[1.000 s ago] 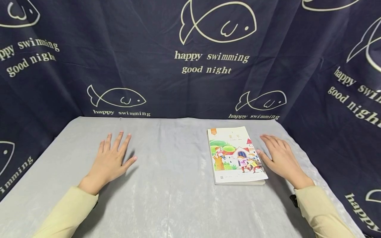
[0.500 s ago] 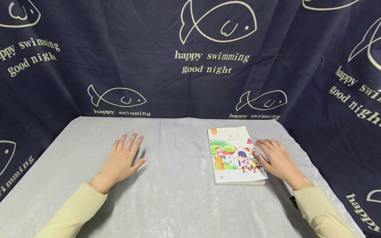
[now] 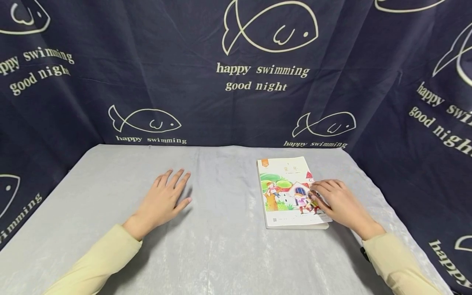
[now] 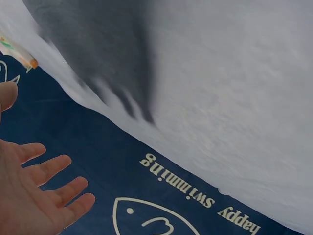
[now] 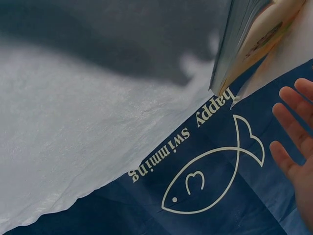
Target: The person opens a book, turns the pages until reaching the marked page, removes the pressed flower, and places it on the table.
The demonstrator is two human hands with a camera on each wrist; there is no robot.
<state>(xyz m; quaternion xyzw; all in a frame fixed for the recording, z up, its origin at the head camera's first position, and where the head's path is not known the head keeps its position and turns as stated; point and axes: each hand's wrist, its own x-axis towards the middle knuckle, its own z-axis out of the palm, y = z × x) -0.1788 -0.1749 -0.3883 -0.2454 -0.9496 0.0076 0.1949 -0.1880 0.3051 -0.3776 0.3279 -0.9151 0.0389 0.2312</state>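
Observation:
A paperback book [image 3: 282,194] with a colourful illustrated cover lies face up on the right half of the table. My right hand [image 3: 341,205] is over the book's right edge, its fingertips above the cover picture. In the right wrist view, the fingers of that hand look loosely extended and apart from the book [image 5: 259,54], whose front cover lifts slightly from the pages. To the left of the book, my left hand [image 3: 160,203] hovers palm down over the table, holding nothing, fingers spread. A corner of the book [image 4: 17,53] shows in the left wrist view.
A pale grey cloth covers the table [image 3: 221,246]. Dark blue curtains [image 3: 206,82] with fish drawings and lettering hang behind the table and along both sides.
My left hand has moved right, toward the middle of the table. The right hand has shifted left, from beside the book to over its right edge. The book stays in place.

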